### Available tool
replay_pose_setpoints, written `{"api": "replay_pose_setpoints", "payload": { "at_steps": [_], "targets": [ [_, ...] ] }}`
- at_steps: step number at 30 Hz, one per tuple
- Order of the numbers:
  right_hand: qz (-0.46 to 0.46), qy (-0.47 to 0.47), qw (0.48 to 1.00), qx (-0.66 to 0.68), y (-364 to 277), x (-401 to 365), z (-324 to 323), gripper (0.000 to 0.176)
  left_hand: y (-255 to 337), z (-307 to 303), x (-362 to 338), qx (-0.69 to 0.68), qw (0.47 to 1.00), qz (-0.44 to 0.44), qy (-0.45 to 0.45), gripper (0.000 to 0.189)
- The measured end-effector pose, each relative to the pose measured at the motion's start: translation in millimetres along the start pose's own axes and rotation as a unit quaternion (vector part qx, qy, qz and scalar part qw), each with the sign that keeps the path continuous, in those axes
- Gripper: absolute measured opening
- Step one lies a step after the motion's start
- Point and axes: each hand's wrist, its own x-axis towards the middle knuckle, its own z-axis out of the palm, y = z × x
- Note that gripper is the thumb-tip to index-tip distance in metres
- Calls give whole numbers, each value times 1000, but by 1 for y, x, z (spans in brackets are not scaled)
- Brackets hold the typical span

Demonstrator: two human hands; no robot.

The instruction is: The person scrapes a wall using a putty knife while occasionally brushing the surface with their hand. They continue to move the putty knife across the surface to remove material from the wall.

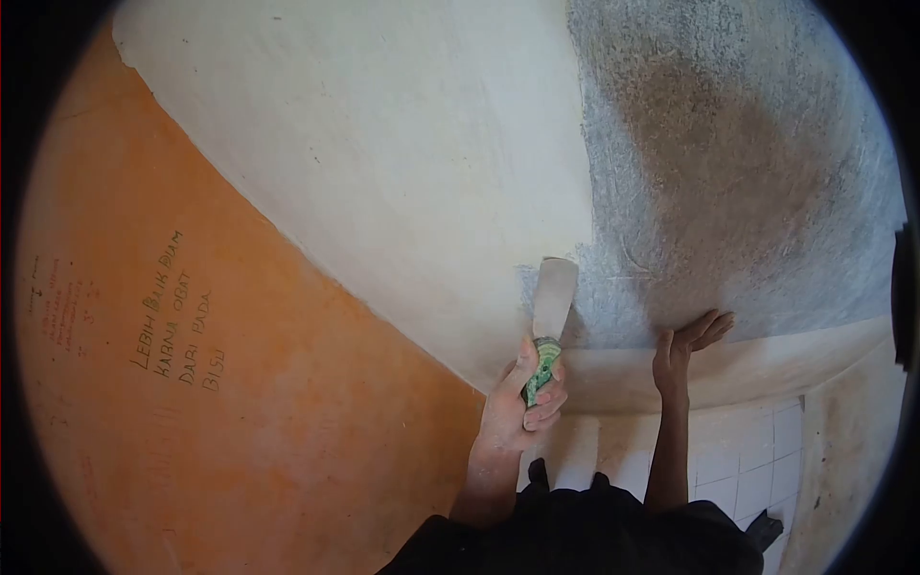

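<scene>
**Orange wall, writing, tiles**

An orange wall (240,412) is seen left of the grip (539,383). Dark handwriting (177,311) is marked on it, well apart from the grip, with fainter notes (59,305) farther left. White tiles (743,460) are seen lower right.

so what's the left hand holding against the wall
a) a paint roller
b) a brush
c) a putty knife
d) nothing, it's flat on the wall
c: the left hand grips a putty knife by its green handle, with the blade up against the wall. It is the right hand that lies flat and empty on the wall.
</scene>
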Motion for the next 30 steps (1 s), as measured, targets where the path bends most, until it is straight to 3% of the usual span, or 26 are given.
{"api": "replay_pose_setpoints", "payload": {
  "at_steps": [2, 10, 14, 18, 21, 23, 30],
  "targets": [
    [11, -11, 1000, 2, -2, -1, -3, 86, -4, -4, 1, 17, 999, 33, 18, 51],
    [15, -13, 1000, 11, 0, -5, -1, 90, -9, -10, -1, -2, 1000, 13, -5, 52],
    [19, -8, 1000, 7, 3, -1, 4, 94, 1, 12, 21, -2, 996, 11, -84, 52],
    [30, -32, 999, 10, 9, -2, -1, 95, -11, 9, 30, 2, 996, 25, -89, 52],
    [16, -37, 999, -6, 14, -4, -1, 96, -30, -31, 27, -81, 991, 14, -103, 52],
    [20, -40, 999, 6, 12, -3, -2, 96, -36, -25, 27, -143, 973, -17, -178, 53],
    [31, -78, 996, 24, 9, -7, -7, 91, -63, -23, 39, -161, 971, 37, -172, 54]
  ]
}}
